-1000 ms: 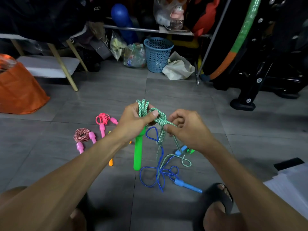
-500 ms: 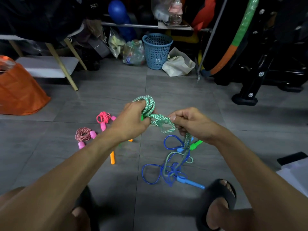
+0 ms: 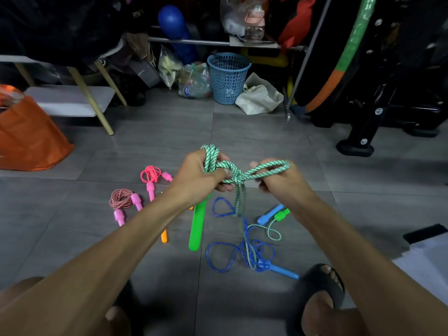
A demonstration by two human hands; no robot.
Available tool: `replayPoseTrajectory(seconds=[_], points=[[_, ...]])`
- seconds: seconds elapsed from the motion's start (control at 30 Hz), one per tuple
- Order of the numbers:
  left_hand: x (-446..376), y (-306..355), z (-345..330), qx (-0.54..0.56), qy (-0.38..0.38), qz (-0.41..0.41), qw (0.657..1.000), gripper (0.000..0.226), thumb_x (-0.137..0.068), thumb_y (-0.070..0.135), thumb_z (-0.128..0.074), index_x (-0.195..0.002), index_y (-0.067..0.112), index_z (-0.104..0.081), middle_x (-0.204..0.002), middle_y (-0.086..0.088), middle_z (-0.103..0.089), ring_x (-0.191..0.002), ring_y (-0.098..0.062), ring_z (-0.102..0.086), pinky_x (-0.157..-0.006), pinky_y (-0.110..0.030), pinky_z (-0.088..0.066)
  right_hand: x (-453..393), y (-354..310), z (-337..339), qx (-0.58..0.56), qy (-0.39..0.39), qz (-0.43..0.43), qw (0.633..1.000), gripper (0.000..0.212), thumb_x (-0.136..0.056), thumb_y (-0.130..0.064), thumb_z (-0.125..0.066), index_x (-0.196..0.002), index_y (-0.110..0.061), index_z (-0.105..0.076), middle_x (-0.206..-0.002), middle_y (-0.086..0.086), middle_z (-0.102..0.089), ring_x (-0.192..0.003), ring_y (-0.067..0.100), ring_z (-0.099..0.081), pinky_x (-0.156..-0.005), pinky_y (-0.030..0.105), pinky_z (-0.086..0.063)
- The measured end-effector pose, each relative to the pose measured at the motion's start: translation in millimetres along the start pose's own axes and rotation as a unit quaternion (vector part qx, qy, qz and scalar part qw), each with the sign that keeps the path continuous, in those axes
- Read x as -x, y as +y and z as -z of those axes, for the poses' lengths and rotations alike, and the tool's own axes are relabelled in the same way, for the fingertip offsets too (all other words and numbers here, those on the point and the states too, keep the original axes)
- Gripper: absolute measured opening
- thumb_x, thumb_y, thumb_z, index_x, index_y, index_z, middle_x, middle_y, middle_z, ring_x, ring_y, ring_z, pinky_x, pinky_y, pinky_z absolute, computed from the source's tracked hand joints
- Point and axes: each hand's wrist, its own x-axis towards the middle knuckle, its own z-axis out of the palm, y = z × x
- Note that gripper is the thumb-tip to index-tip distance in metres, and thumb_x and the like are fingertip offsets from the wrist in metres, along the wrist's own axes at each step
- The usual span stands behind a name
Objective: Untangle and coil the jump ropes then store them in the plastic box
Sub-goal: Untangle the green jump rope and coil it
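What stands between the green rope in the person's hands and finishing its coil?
The blue rope on the floor does: the green rope, held by the left hand and right hand, hangs down and runs through its loops.

Left hand (image 3: pixel 201 175) fingertips buried under green rope (image 3: pixel 238 177) coils; right hand (image 3: pixel 282 181) palm side unseen; orange handle (image 3: pixel 164 236) mostly covered by left forearm; orange bag (image 3: pixel 29 139) cut off at left edge; white sheets (image 3: pixel 426 260) cut off at right edge
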Motion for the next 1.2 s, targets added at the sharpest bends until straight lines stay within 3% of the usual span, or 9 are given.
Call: replayPoseTrajectory(seconds=[0.13, 0.43, 0.6, 0.73, 0.8, 0.9, 1.0, 1.13, 1.2], points=[[-2, -4, -2, -0.022, 0.017, -0.038, 0.999, 0.021, -0.083, -0.012, -0.06, -0.092, 0.007, -0.059, -0.073, -0.006, -0.061, -0.049, -0.003, -0.059, -0.053, -0.018, -0.053, 12, -6, -7, -0.162, -0.17, -0.152, 0.96, 0.029, -0.088, -0.032, -0.06, -0.078, -0.005, -0.068, -0.072, 0.012, -0.067, -0.061, 0.02, -0.064, -0.069, 0.033, -0.056], [-2, -3, 20, -0.137, 0.009, -0.1, 0.985, 0.023, -0.082, -0.006, -0.064, -0.094, 0.012, -0.063, -0.085, 0.003, -0.065, -0.067, 0.006, -0.058, -0.063, -0.012, -0.047, 6, -11, 5, -0.251, -0.097, -0.166, 0.949, 0.021, -0.089, -0.009, -0.051, -0.07, -0.007, -0.06, -0.061, 0.011, -0.058, -0.055, 0.02, -0.055, -0.057, 0.033, -0.051], [-5, -16, 27, -0.529, 0.004, -0.195, 0.826, 0.009, -0.076, -0.002, -0.053, -0.078, 0.005, -0.048, -0.084, -0.012, -0.058, -0.084, -0.034, -0.053, -0.068, -0.035, -0.034, 2, -10, 23, -0.172, -0.079, -0.156, 0.969, 0.017, -0.086, -0.013, -0.052, -0.07, -0.011, -0.05, -0.06, 0.006, -0.056, -0.055, 0.018, -0.05, -0.055, 0.03, -0.04], [-5, -5, 20, -0.219, -0.022, -0.099, 0.971, 0.022, -0.077, -0.007, -0.067, -0.089, 0.011, -0.063, -0.075, 0.004, -0.061, -0.065, -0.005, -0.058, -0.06, -0.017, -0.044, -2, -4, 21, -0.191, -0.089, -0.122, 0.97, 0.031, -0.093, -0.04, -0.046, -0.077, -0.017, -0.057, -0.103, 0.007, -0.068, -0.092, 0.013, -0.062, -0.085, 0.036, -0.036], [-3, 0, 19, -0.075, -0.017, -0.05, 0.996, 0.033, -0.072, -0.013, -0.071, -0.091, 0.013, -0.065, -0.077, 0.004, -0.064, -0.059, 0.002, -0.06, -0.056, -0.013, -0.048, -2, 0, 10, -0.187, -0.161, -0.152, 0.957, 0.048, -0.094, -0.058, -0.026, -0.078, -0.02, -0.051, -0.098, 0.008, -0.067, -0.083, 0.012, -0.063, -0.075, 0.033, -0.032], [-4, -1, 19, -0.026, 0.009, -0.02, 0.999, 0.033, -0.07, -0.014, -0.072, -0.088, 0.013, -0.066, -0.075, 0.003, -0.063, -0.055, -0.001, -0.061, -0.052, -0.016, -0.05, -1, 12, -6, -0.125, -0.228, -0.183, 0.948, 0.052, -0.091, -0.065, -0.023, -0.093, -0.02, -0.05, -0.086, 0.011, -0.063, -0.073, 0.02, -0.059, -0.081, 0.036, -0.038], [-12, -10, 33, -0.076, 0.046, -0.011, 0.996, 0.026, -0.071, -0.007, -0.076, -0.086, 0.011, -0.066, -0.074, 0.003, -0.064, -0.058, -0.005, -0.061, -0.056, -0.016, -0.051, -2, 16, 3, -0.112, -0.221, -0.154, 0.956, 0.03, -0.096, -0.037, -0.045, -0.093, -0.01, -0.058, -0.073, 0.008, -0.054, -0.063, 0.018, -0.057, -0.068, 0.029, -0.049], [-21, -28, 56, -0.402, 0.089, -0.049, 0.91, 0.027, -0.074, 0.025, -0.078, -0.073, 0.003, -0.063, -0.057, 0.001, -0.054, -0.057, -0.019, -0.052, -0.055, -0.031, -0.04, -10, 27, 35, 0.036, -0.085, -0.084, 0.992, 0.014, -0.089, -0.006, -0.06, -0.076, -0.008, -0.06, -0.058, 0.005, -0.051, -0.047, 0.011, -0.048, -0.048, 0.02, -0.042], [-23, -34, 62, -0.369, 0.106, -0.021, 0.923, 0.037, -0.08, 0.026, -0.073, -0.071, -0.006, -0.057, -0.059, -0.014, -0.06, -0.054, -0.022, -0.062, -0.056, -0.037, -0.046, -17, 42, 49, 0.106, -0.014, -0.09, 0.99, 0.019, -0.087, -0.012, -0.065, -0.07, -0.008, -0.06, -0.058, 0.01, -0.052, -0.05, 0.018, -0.045, -0.047, 0.021, -0.037]])
